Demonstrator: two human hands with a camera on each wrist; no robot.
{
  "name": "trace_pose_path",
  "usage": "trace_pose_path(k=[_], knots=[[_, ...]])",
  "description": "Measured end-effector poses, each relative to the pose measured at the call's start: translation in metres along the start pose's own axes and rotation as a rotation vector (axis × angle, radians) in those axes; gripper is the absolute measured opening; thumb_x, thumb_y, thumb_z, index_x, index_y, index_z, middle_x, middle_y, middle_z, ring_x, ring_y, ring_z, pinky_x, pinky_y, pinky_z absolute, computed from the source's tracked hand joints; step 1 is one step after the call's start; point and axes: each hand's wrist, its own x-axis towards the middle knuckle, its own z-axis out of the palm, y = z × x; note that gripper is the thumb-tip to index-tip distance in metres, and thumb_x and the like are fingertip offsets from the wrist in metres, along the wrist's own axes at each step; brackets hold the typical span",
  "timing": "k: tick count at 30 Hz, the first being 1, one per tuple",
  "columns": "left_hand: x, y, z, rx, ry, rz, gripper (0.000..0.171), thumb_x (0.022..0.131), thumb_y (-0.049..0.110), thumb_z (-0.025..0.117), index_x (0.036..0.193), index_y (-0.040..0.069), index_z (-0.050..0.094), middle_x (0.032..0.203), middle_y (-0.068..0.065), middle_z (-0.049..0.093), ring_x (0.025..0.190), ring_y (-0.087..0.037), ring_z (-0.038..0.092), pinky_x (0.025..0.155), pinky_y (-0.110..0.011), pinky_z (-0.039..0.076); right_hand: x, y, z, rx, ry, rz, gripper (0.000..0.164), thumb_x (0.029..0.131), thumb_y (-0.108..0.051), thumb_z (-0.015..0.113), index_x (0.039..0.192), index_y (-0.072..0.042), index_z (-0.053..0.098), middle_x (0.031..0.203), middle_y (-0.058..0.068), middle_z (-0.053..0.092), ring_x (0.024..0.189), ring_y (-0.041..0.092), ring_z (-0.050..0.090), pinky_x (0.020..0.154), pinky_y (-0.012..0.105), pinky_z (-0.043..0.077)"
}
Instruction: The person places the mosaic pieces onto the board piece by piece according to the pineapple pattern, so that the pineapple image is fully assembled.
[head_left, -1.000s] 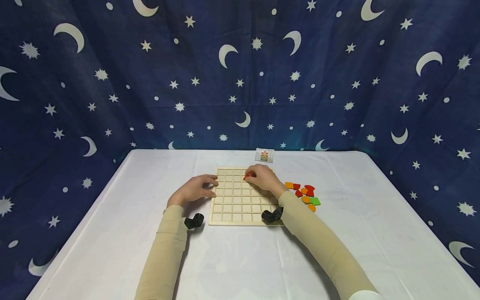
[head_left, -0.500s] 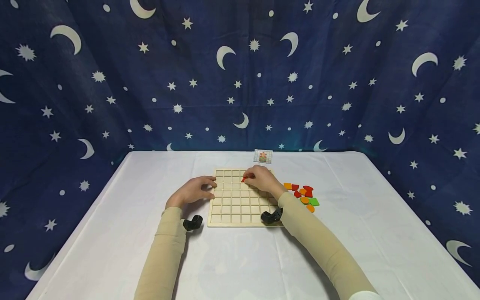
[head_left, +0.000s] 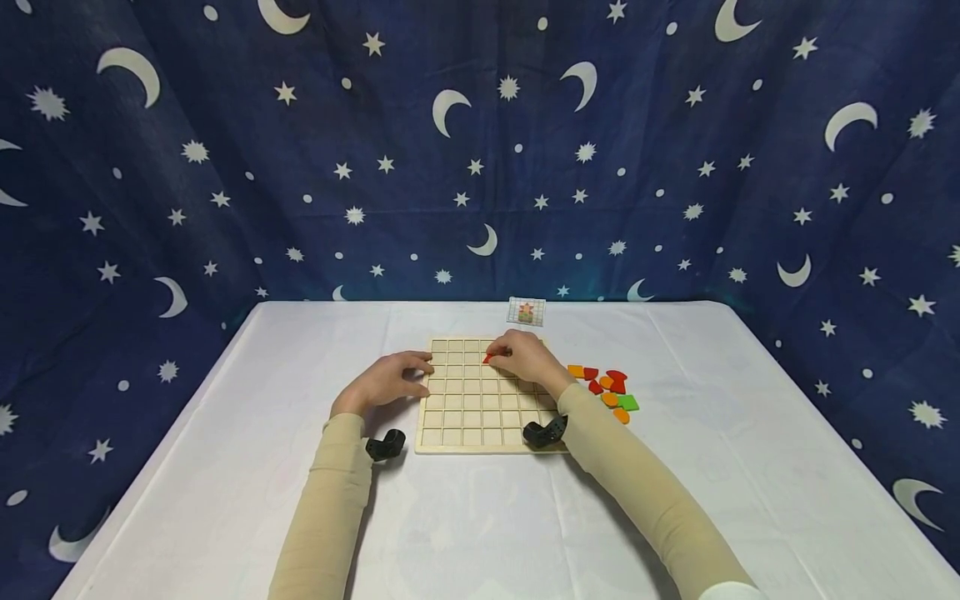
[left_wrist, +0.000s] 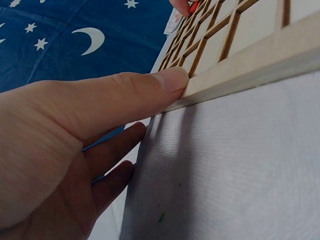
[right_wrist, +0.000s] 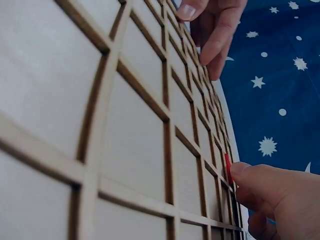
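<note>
A square wooden grid board [head_left: 471,417] lies on the white-covered table. My left hand [head_left: 381,382] rests at its left edge, fingers spread and extended. In the left wrist view, the thumb [left_wrist: 135,87] touches the board's rim. Over the board's far part, my right hand [head_left: 525,357] pinches a small red piece [head_left: 487,360] between thumb and fingers. The right wrist view shows this red piece [right_wrist: 228,167] edge-on at a grid cell, its full outline hidden. The visible cells around it hold no pieces.
Right of the board lie several loose pieces: an orange square [head_left: 575,371], red ones [head_left: 617,377], orange rounded ones [head_left: 621,415] and a green one [head_left: 629,403]. Behind the board is a gridded picture card [head_left: 527,312]. A starry blue curtain [head_left: 480,150] hangs around the table.
The red piece in my right fingers has come slightly nearer and lower over the board. My left hand stays at the board's edge. The head view has shifted a little.
</note>
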Motion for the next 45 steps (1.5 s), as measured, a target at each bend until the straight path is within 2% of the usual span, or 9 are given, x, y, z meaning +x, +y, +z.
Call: trace_pose_path(k=[4,11,16,19,22,24,32,40,45], knots=[[0.001,0.000,0.000,0.003,-0.001,0.012,0.042,0.086,0.014,0.075,0.125,0.004,0.065,0.149,-0.011,0.045,0.141,-0.034,0.034,0.114,-0.049,0.030,-0.008,0.004,-0.012,0.045,0.013,0.014,0.030,0.095,-0.018,0.065,0.121,-0.004,0.068,0.104,0.008,0.068,0.090,0.022,0.061,0.080,0.037,0.053],[0.001,0.000,0.000,0.018,0.001,0.023,0.041,0.085,0.015,0.076,0.124,0.003,0.066,0.148,-0.011,0.046,0.140,-0.034,0.035,0.114,-0.049,0.031,-0.040,0.025,-0.055,0.122,0.144,0.118,0.033,0.097,-0.019,0.061,0.125,-0.002,0.066,0.116,0.014,0.066,0.098,0.029,0.059,0.087,0.045,0.050],[0.000,-0.003,-0.001,0.016,0.013,0.011,0.041,0.085,0.016,0.076,0.123,0.003,0.066,0.148,-0.011,0.046,0.140,-0.034,0.034,0.114,-0.049,0.030,-0.061,0.043,-0.074,0.060,0.105,0.242,0.033,0.096,-0.019,0.063,0.125,-0.003,0.065,0.117,0.015,0.066,0.098,0.029,0.059,0.086,0.045,0.052],[0.000,-0.004,-0.002,0.006,0.013,-0.011,0.042,0.084,0.016,0.077,0.123,0.004,0.066,0.149,-0.010,0.046,0.141,-0.033,0.033,0.115,-0.049,0.029,-0.069,0.051,-0.075,0.032,0.000,0.296,0.036,0.094,-0.021,0.065,0.125,-0.005,0.065,0.117,0.014,0.065,0.098,0.028,0.059,0.087,0.044,0.053],[0.001,-0.004,-0.002,0.004,0.014,-0.007,0.042,0.085,0.016,0.077,0.124,0.004,0.066,0.149,-0.010,0.046,0.141,-0.033,0.033,0.114,-0.049,0.030,-0.075,0.057,-0.073,0.009,-0.091,0.289,0.037,0.091,-0.019,0.068,0.124,-0.003,0.065,0.118,0.016,0.062,0.100,0.029,0.057,0.092,0.047,0.051],[0.002,-0.003,-0.002,0.003,0.016,0.002,0.042,0.085,0.016,0.077,0.123,0.004,0.066,0.148,-0.010,0.046,0.141,-0.033,0.034,0.114,-0.049,0.030,-0.077,0.059,-0.071,-0.010,-0.109,0.276,0.035,0.090,-0.016,0.069,0.122,-0.003,0.066,0.116,0.015,0.061,0.100,0.029,0.056,0.095,0.048,0.049],[0.002,0.002,0.000,-0.007,0.006,-0.007,0.041,0.085,0.014,0.076,0.123,0.003,0.066,0.148,-0.012,0.046,0.141,-0.035,0.033,0.114,-0.050,0.030,-0.078,0.062,-0.067,-0.022,-0.090,0.302,0.032,0.091,-0.014,0.069,0.121,-0.003,0.066,0.111,0.014,0.062,0.094,0.027,0.055,0.095,0.048,0.049],[0.001,0.000,0.002,-0.011,0.009,-0.006,0.042,0.085,0.015,0.076,0.124,0.004,0.066,0.149,-0.011,0.046,0.141,-0.034,0.033,0.115,-0.049,0.029,-0.084,0.067,-0.067,-0.064,-0.054,0.266,0.032,0.089,-0.014,0.071,0.119,-0.002,0.068,0.110,0.013,0.062,0.094,0.027,0.055,0.093,0.048,0.049],[0.000,0.000,0.002,-0.009,0.009,-0.005,0.042,0.085,0.016,0.076,0.124,0.004,0.066,0.149,-0.010,0.045,0.141,-0.034,0.033,0.115,-0.050,0.029,-0.081,0.064,-0.061,-0.064,0.035,0.257,0.029,0.090,-0.017,0.070,0.116,-0.004,0.070,0.108,0.012,0.063,0.094,0.028,0.057,0.092,0.048,0.050]])
